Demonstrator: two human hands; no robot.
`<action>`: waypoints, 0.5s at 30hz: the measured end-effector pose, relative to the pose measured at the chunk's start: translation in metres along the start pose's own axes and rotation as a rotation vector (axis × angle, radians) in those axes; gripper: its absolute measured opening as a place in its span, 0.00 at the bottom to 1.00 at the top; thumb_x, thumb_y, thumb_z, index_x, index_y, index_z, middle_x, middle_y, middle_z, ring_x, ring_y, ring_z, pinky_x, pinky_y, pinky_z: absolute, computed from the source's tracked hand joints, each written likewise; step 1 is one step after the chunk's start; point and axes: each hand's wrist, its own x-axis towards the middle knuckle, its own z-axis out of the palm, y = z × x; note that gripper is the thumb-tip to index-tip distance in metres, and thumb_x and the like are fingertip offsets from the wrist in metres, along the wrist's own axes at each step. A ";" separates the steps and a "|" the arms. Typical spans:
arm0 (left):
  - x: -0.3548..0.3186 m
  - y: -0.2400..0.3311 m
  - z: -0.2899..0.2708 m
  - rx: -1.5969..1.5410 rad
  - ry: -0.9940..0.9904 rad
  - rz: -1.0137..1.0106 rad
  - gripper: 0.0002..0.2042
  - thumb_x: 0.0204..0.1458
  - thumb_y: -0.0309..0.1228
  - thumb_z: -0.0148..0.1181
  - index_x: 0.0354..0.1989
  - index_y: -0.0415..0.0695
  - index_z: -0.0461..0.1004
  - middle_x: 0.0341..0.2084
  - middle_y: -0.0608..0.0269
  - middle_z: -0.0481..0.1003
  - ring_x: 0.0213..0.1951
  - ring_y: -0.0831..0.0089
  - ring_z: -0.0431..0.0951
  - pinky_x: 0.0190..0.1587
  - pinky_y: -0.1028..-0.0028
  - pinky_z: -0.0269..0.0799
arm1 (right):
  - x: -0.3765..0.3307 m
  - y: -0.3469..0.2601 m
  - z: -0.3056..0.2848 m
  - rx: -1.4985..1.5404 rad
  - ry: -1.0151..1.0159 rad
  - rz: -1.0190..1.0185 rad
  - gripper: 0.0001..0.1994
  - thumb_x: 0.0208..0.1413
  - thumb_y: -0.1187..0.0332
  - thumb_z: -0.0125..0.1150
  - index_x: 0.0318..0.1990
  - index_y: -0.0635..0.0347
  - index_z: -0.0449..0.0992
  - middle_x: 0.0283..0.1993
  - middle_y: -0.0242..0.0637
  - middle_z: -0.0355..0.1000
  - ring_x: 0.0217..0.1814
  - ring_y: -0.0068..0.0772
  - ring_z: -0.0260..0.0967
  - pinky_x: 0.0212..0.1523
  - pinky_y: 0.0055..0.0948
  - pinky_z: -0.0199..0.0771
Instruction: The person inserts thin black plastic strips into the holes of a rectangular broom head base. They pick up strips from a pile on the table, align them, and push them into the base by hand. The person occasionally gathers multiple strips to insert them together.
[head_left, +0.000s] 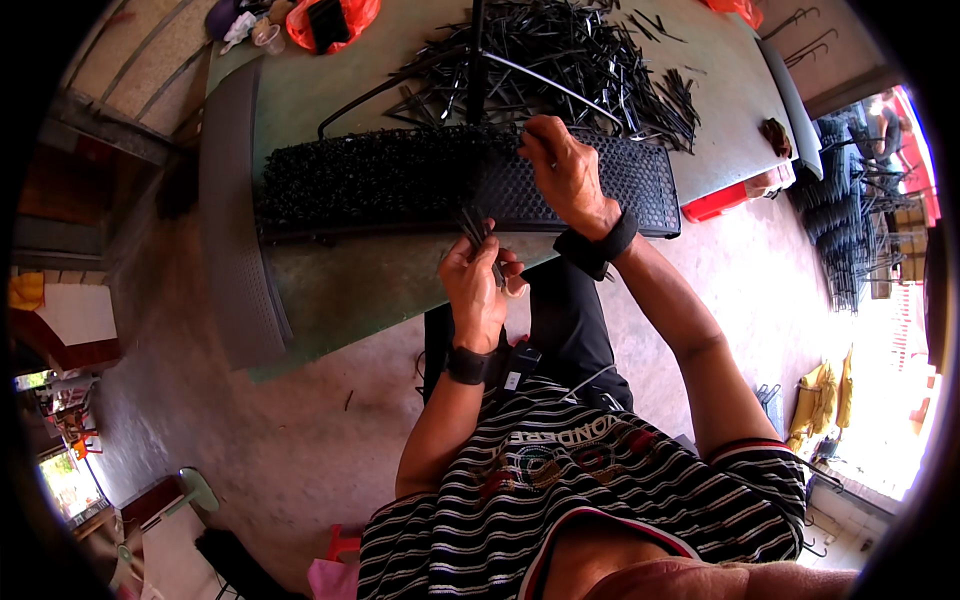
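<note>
A long black panel [630, 185] lies across the near part of the green table. Its right part shows a honeycomb-like mesh, while dense bristly black tufts [370, 180] cover the left and middle. My left hand [476, 290], just below the panel's near edge, is closed around several thin black strips [474, 226] whose ends point up toward the panel. Over the far side of the mesh, right of the tufts, my right hand [568, 175] is pinched with bent fingers. What its fingertips hold, if anything, is too small to make out.
Beyond the panel a heap of loose black strips [560, 60] covers the green table [300, 90]. A black upright post [476, 60] with bent rods rises behind the panel. A grey curved board [235, 220] lines the left edge; an orange bag [350, 15] lies far left.
</note>
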 end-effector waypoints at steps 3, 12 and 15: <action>0.000 0.000 -0.002 -0.004 0.006 0.001 0.09 0.53 0.22 0.52 0.42 0.36 0.72 0.22 0.66 0.70 0.22 0.75 0.71 0.23 0.73 0.71 | 0.002 0.003 0.002 -0.062 -0.044 -0.043 0.05 0.53 0.77 0.52 0.37 0.64 0.67 0.29 0.47 0.70 0.28 0.48 0.71 0.26 0.37 0.70; -0.002 0.004 -0.001 -0.031 -0.027 -0.028 0.08 0.53 0.23 0.53 0.41 0.38 0.74 0.25 0.66 0.71 0.22 0.75 0.71 0.24 0.75 0.70 | -0.001 -0.007 -0.007 -0.126 -0.230 0.092 0.07 0.49 0.72 0.61 0.35 0.63 0.77 0.27 0.40 0.73 0.24 0.31 0.71 0.24 0.25 0.69; 0.001 0.002 -0.001 -0.032 -0.048 -0.055 0.06 0.53 0.24 0.53 0.38 0.39 0.73 0.23 0.65 0.71 0.21 0.75 0.72 0.22 0.76 0.67 | -0.007 -0.022 -0.019 0.333 -0.722 0.518 0.10 0.49 0.70 0.62 0.39 0.64 0.78 0.29 0.35 0.75 0.27 0.19 0.69 0.26 0.20 0.68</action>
